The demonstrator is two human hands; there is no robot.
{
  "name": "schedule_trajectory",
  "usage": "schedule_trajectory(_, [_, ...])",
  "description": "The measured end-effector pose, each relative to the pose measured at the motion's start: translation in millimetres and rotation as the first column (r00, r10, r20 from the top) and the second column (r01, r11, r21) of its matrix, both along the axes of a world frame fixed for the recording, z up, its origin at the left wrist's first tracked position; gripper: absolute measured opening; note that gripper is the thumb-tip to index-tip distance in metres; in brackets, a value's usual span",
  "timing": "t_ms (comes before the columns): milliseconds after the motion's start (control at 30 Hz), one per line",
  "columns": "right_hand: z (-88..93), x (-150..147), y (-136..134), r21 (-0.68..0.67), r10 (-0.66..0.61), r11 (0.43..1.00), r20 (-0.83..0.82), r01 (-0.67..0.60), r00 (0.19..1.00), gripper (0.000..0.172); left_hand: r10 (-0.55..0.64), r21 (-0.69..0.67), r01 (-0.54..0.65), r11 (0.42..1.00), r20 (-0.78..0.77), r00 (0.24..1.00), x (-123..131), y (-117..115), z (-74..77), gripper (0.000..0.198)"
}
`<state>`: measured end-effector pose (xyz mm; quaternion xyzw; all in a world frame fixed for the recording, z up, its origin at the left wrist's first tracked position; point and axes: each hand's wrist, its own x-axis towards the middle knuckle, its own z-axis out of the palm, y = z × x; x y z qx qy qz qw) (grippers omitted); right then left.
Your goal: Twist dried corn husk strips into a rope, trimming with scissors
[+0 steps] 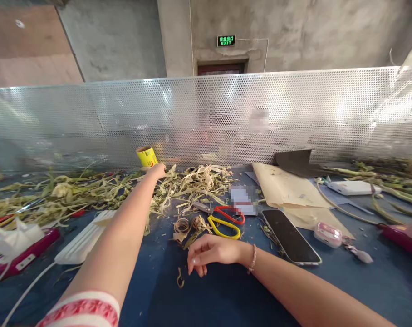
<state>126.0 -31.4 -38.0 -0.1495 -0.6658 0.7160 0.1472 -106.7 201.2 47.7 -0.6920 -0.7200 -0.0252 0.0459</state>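
Left hand: my left hand (pixel 157 171) is stretched to the far edge of the blue worktop (pixel 151 295), just beside the yellow roll with a cardboard core (pixel 146 156). I see it from behind, so I cannot tell whether my fingers are spread or closed, or whether they touch the roll.
Roll: it is tilted at the far edge, left of the middle, close to the perforated metal screen (pixel 206 118).
Right hand: my right hand (pixel 209 253) rests toward the near edge, with fingers (pixel 195 261) loosely curled, tips down, holding nothing.
Strips: a heap of pale dried plant strips (pixel 195 181) lies along the far edge, beside my left hand.
Scissors: the yellow-handled scissors (pixel 224 229) and red-handled scissors (pixel 228 213) lie together between the heap and my right hand, apart from it.
Right side: a black smartphone (pixel 291 236) lies flat, with brown paper sheets (pixel 287 188) beyond it.
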Motion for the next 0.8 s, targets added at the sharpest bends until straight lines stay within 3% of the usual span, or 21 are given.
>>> schedule_trajectory(267, [-5.9,-3,-1,0.023,-0.006,1.0,0.005,0.006,1.0,0.053,-0.034,-0.11,0.022,0.994,-0.109,0.993,19,30,-20.9,0.039])
schedule_trajectory(400, [-10.9,-4,0,0.011,-0.017,1.0,0.005,0.017,1.0,0.057,-0.101,-0.141,0.083,0.987,-0.129,0.986,29,40,-29.1,0.05])
schedule_trajectory(533, [-10.8,-3,-2,-0.005,-0.02,1.0,0.007,0.02,1.0,0.056,-0.201,-0.099,0.19,0.977,-0.111,0.973,39,43,-26.1,0.063])
schedule_trajectory(667, [-7.4,-1,-2,0.001,-0.011,1.0,0.011,0.011,1.0,0.054,-0.336,-0.154,0.325,0.933,-0.056,0.94,51,42,-17.8,0.042])
schedule_trajectory(800, [-4.6,0,-2,0.012,-0.005,1.0,0.009,0.004,1.0,0.053,-0.367,-0.277,0.348,0.896,-0.017,0.93,60,37,-19.1,0.024])
